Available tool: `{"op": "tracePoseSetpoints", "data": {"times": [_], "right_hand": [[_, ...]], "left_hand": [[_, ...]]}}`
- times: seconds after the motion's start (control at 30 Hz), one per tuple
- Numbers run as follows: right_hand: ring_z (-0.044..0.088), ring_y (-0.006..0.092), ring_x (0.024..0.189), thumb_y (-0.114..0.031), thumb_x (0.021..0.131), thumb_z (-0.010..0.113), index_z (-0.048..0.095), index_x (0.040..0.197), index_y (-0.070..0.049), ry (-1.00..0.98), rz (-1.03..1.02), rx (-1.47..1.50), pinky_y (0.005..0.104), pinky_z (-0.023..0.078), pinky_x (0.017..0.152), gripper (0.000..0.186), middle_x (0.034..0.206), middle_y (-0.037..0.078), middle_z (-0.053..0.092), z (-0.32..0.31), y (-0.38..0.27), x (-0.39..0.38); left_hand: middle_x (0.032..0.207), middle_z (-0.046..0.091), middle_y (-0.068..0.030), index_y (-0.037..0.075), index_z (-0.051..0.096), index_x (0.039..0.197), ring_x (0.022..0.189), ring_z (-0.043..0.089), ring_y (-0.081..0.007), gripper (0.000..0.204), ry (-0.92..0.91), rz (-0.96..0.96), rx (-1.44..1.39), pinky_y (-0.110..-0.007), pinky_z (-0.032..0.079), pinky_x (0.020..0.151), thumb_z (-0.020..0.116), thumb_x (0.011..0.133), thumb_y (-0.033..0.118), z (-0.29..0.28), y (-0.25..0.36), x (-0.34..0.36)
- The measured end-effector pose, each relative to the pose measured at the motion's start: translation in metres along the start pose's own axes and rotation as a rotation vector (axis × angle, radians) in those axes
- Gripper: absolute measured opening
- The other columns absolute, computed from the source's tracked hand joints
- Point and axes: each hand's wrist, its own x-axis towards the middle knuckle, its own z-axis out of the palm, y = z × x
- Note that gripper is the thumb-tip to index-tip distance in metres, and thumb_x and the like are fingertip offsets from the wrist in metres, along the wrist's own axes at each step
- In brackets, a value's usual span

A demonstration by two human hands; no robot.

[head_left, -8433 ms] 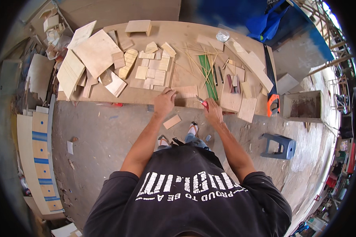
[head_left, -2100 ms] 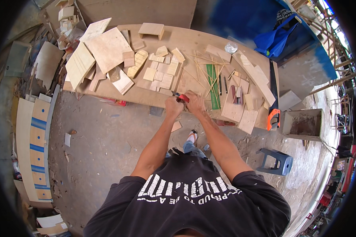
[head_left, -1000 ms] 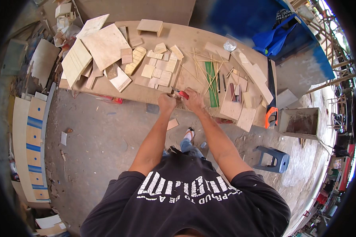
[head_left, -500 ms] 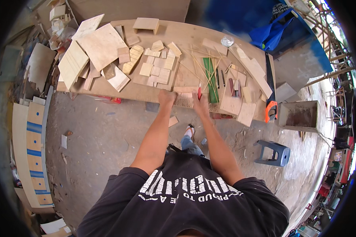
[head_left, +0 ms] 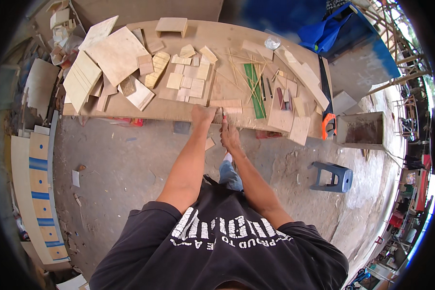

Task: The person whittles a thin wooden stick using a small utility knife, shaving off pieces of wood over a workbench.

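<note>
Right hand (head_left: 230, 137) has moved left, fingers (head_left: 224, 127) gripping a red tool (head_left: 224, 116), left hand's (head_left: 203, 114) fingers unclear, open box (head_left: 384, 131) standing rightward.

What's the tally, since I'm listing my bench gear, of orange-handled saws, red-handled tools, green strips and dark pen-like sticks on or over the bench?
Orange-handled saw: 1
Red-handled tool: 1
Green strip: 1
Dark pen-like sticks: 2
Total: 5

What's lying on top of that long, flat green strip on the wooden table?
Thin, straight tan sticks cross the long, flat green strip; its surface directly beneath them is hidden.
</note>
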Motion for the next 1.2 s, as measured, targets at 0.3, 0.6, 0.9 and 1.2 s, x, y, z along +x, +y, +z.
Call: {"op": "tracePoseSetpoints", "data": {"times": [0.3,0.6,0.9,1.2], "right_hand": [[0.063,0.0289,0.062,-0.03,0.091,0.065,0.064,0.086,0.002,0.191,-0.121,-0.177,0.0396,0.05,0.06,0.032,0.068,0.017,0.062,-0.027,-0.022,0.023],[0.067,0.0373,0.083,-0.018,0.08,0.071,0.071,0.093,-0.004,0.025,-0.347,-0.321,0.0442,0.053,0.074,0.02,0.09,0.017,0.069,-0.035,-0.045,0.074],[0.067,0.0376,0.085,-0.021,0.08,0.072,0.071,0.092,-0.005,-0.052,-0.402,-0.382,0.0455,0.053,0.074,0.02,0.09,0.016,0.069,-0.035,-0.046,0.077],[0.067,0.0396,0.088,-0.03,0.081,0.073,0.069,0.092,-0.01,-0.035,-0.292,-0.408,0.0481,0.053,0.074,0.023,0.092,0.016,0.07,-0.035,-0.048,0.078]], "left_hand": [[0.105,0.07,-0.0318,-0.009,0.072,0.098,0.103,0.069,-0.04,0.056,-0.013,-0.112,0.023,-0.042,0.055,0.09,0.09,0.065,0.032,-0.017,0.022,-0.024],[0.098,0.07,-0.0325,-0.009,0.073,0.091,0.098,0.07,-0.0427,0.045,0.057,-0.009,0.041,-0.045,0.055,0.086,0.085,0.069,0.029,-0.016,0.019,-0.029],[0.091,0.07,-0.0316,-0.006,0.074,0.086,0.094,0.071,-0.0421,0.03,0.129,0.063,-0.015,-0.047,0.055,0.083,0.078,0.074,0.021,-0.002,-0.003,-0.015],[0.077,0.071,-0.0221,-0.002,0.073,0.081,0.073,0.071,-0.0357,0.038,0.123,0.115,-0.109,-0.044,0.054,0.068,0.084,0.074,0.034,-0.024,-0.016,-0.032]]}}
